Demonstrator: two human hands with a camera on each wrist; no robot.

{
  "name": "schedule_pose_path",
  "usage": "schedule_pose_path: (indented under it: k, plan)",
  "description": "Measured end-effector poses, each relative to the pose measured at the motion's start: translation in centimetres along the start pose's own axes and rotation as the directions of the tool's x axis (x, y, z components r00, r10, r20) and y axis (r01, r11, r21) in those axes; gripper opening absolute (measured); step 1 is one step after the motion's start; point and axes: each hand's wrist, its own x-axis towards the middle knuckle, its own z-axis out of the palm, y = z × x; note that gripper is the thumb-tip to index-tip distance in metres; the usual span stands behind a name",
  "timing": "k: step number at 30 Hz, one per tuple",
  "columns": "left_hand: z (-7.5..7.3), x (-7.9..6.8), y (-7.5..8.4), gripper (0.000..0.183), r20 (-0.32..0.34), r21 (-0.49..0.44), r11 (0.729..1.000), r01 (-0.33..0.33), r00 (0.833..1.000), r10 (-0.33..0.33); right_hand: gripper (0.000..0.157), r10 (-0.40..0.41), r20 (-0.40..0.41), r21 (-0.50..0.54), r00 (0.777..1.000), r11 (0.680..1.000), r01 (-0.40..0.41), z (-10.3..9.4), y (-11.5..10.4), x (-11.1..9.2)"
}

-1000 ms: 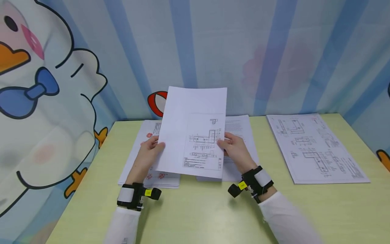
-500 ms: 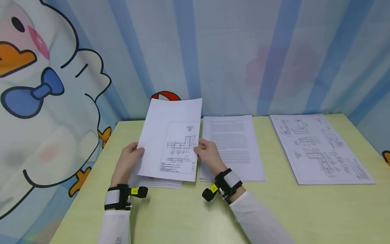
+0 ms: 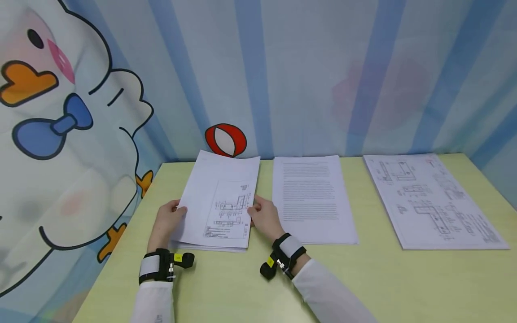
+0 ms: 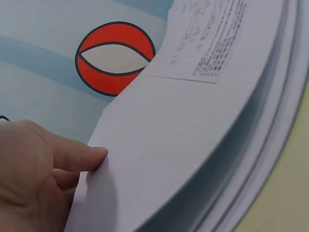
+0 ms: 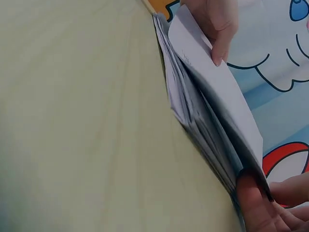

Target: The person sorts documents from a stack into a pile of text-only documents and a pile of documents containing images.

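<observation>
A white sheet of paper (image 3: 216,179) with a technical drawing on its lower right lies over the left paper stack (image 5: 181,99), nearly lined up with it. My left hand (image 3: 166,220) pinches the sheet's left edge, thumb on top; the left wrist view shows a gap between sheet and stack along the near edge. On the other side my right hand (image 3: 266,218) grips the right edge, its thumb on the printed face. In the right wrist view the sheet slants above the layered stack, and the right fingers (image 5: 289,191) are at its edge. Most of the stack is hidden underneath.
To the right of my right hand lies a stack of text pages (image 3: 311,202). Farther right is another stack with technical drawings (image 3: 436,202). All rest on a pale yellow-green table (image 3: 234,291), backed by a blue striped cartoon curtain (image 3: 307,80).
Both hands have carried the sheet left and lowered it from mid-air onto the left stack, covering its red-marked page. The text pages now show fully.
</observation>
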Motion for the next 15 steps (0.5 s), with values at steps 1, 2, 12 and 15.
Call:
schedule_pose_path:
  k: [1, 2, 12, 15]
  plan:
    - [0.1, -0.05, -0.09, 0.049, -0.008, 0.006, 1.0, 0.003, 1.0, -0.003, 0.053, -0.007, 0.0, -0.01, 1.0, 1.0, 0.007, 0.1, 0.07, -0.1]
    - [0.19, -0.08, -0.16, 0.049, -0.017, 0.014, 1.0, 0.002, 1.0, -0.001, 0.053, -0.012, -0.004, -0.014, 1.0, 1.0, 0.012, 0.19, 0.09, -0.19]
    - [0.87, -0.62, -0.37, 0.041, -0.162, 0.169, 0.984, -0.06, 0.983, 0.088, 0.042, 0.0, 0.015, -0.096, 1.0, 0.995, 0.001, 0.05, -0.49, -0.62]
    - [1.01, -0.88, -0.4, 0.04, -0.191, 0.205, 0.978, -0.034, 0.979, 0.074, 0.04, 0.007, 0.046, -0.148, 0.999, 0.989, -0.001, -0.38, -0.71, -0.79]
